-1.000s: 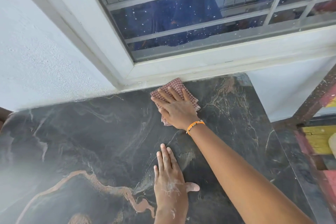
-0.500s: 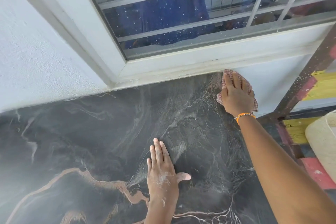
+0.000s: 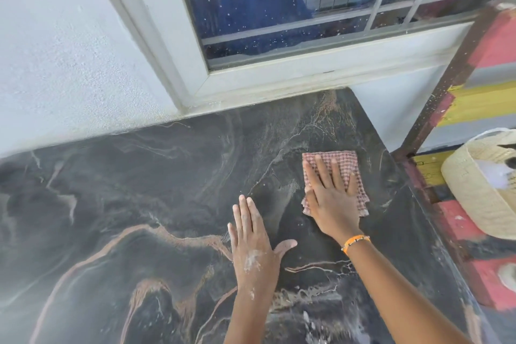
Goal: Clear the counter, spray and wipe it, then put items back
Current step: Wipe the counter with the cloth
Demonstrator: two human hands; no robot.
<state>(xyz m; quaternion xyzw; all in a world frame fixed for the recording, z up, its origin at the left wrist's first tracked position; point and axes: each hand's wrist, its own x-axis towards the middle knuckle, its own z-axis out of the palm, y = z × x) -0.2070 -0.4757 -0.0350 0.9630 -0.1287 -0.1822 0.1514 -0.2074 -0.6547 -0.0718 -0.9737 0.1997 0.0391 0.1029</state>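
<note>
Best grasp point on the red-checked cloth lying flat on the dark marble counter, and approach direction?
Probably the far edge of the red-checked folded cloth. It lies flat on the dark marble counter, and the right hand presses flat on its near half, so only the far strip and right side are bare. Come from above and pinch that exposed folded edge; the left hand rests flat beside it, apart.

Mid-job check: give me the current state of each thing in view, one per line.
Red-checked cloth: folded, flat on counter, pressed under right hand.
Right hand: palm down, fingers spread on cloth.
Left hand: flat on bare counter, white residue on it.
Dark marble counter: bare of items, streaky.
Window: shut, glass spattered.
Woven basket: off the counter, at right.
</note>
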